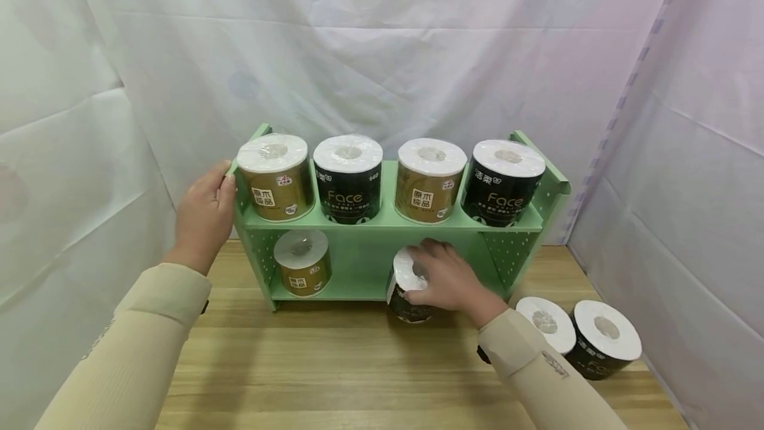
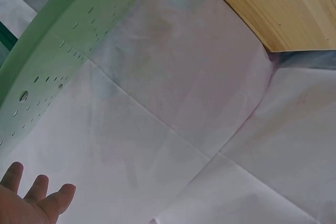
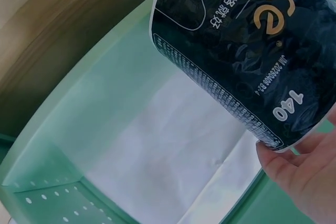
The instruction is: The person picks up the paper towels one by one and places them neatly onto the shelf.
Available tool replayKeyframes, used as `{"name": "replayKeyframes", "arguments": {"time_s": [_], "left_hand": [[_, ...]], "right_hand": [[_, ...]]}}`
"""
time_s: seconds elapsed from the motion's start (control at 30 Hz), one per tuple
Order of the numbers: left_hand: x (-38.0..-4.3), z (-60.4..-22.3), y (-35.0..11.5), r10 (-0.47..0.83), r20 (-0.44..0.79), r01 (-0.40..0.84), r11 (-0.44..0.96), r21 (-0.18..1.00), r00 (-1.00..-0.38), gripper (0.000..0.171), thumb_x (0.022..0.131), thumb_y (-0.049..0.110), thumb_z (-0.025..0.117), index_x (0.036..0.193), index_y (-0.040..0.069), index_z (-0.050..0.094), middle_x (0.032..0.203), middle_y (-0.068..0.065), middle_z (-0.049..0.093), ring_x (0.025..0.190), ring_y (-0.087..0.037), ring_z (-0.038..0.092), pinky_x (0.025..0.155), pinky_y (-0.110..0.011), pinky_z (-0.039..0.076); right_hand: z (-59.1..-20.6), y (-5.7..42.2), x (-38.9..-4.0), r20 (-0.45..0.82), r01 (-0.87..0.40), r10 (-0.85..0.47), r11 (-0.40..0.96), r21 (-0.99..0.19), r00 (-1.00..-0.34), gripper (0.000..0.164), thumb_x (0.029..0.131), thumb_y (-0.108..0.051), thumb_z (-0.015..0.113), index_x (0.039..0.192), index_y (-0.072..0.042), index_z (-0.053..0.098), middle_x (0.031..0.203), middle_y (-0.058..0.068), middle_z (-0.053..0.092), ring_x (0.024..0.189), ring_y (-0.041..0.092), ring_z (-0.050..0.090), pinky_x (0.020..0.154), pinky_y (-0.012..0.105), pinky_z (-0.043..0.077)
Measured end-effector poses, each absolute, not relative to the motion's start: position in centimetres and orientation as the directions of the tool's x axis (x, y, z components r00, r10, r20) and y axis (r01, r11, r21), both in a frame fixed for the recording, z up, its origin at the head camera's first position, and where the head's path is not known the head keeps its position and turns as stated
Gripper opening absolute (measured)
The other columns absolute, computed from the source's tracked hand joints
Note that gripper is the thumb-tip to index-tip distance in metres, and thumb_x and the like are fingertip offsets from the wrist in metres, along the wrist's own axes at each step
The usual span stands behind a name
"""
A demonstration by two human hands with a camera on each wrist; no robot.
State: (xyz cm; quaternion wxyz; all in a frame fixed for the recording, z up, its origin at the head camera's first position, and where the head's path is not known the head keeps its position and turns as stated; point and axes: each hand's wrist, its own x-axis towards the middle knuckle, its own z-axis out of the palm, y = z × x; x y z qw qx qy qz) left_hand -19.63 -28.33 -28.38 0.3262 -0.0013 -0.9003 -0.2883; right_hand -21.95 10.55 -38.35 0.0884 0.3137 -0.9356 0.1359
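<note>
My right hand [image 1: 444,274] grips the top end of a black-wrapped toilet roll [image 3: 241,51]. The roll tilts at the front edge of the lower tier of a green two-tier shelf [image 1: 358,292]. In the right wrist view, my thumb and fingers lie at the roll's white end. My left hand [image 1: 205,208] is at the upper front edge of the shelf's left side panel, its fingertips against it. The left wrist view shows three spread fingers [image 2: 63,198] beside the perforated panel [image 2: 58,51]. A gold-wrapped roll [image 1: 303,264] stands at the left of the lower tier.
The upper tier bears a gold roll [image 1: 277,181], a black roll [image 1: 348,181], another gold roll [image 1: 430,184] and another black roll [image 1: 503,184]. On the wooden table [image 1: 334,377], right of the shelf, stand a partly hidden roll [image 1: 549,324] and a black roll [image 1: 603,340]. White cloth [image 1: 388,52] hangs around.
</note>
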Motion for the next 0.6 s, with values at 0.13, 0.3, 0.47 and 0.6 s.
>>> {"name": "replayKeyframes", "arguments": {"time_s": [0.13, 0.3, 0.47, 0.6], "left_hand": [[-19.6, -28.4, -28.3, -0.187, 0.589, 0.189, 0.835, 0.517, -0.786, 0.043, 0.105, 0.032, 0.033, 0.134, 0.007, 0.053, 0.122, -0.024, 0.059, 0.111, -0.044, 0.053, 0.095, -0.062, 0.039], [-19.7, -28.3, -28.3, -0.183, 0.593, 0.195, 0.835, 0.515, -0.784, 0.043, 0.104, 0.032, 0.033, 0.133, 0.007, 0.053, 0.122, -0.023, 0.059, 0.11, -0.044, 0.054, 0.094, -0.062, 0.04], [-19.6, -28.3, -28.3, -0.187, 0.585, 0.187, 0.834, 0.519, -0.789, 0.044, 0.105, 0.032, 0.032, 0.134, 0.007, 0.053, 0.122, -0.023, 0.059, 0.11, -0.044, 0.053, 0.094, -0.062, 0.039], [-19.6, -28.3, -28.3, -0.193, 0.574, 0.176, 0.833, 0.524, -0.796, 0.045, 0.105, 0.033, 0.031, 0.135, 0.008, 0.052, 0.122, -0.023, 0.059, 0.11, -0.044, 0.053, 0.094, -0.063, 0.039]], "right_hand": [[-38.2, 9.9, -22.3, 0.268, -0.626, -0.573, 0.753, -0.202, -0.775, 0.081, 0.065, -0.051, 0.075, 0.136, -0.018, 0.055, 0.135, 0.017, 0.051, 0.118, 0.041, 0.049, 0.103, 0.052, 0.038], [-38.0, 9.0, -22.8, 0.259, -0.619, -0.568, 0.756, -0.211, -0.781, 0.08, 0.066, -0.052, 0.075, 0.136, -0.02, 0.054, 0.138, 0.015, 0.049, 0.123, 0.039, 0.047, 0.103, 0.051, 0.039], [-38.1, 8.0, -23.4, 0.235, -0.61, -0.566, 0.764, -0.211, -0.79, 0.08, 0.067, -0.055, 0.073, 0.138, -0.021, 0.053, 0.142, 0.011, 0.046, 0.128, 0.036, 0.043, 0.104, 0.051, 0.039], [-38.2, 7.3, -23.8, 0.219, -0.601, -0.561, 0.766, -0.228, -0.798, 0.08, 0.068, -0.055, 0.073, 0.138, -0.022, 0.054, 0.143, 0.01, 0.046, 0.129, 0.035, 0.042, 0.103, 0.05, 0.039]]}}
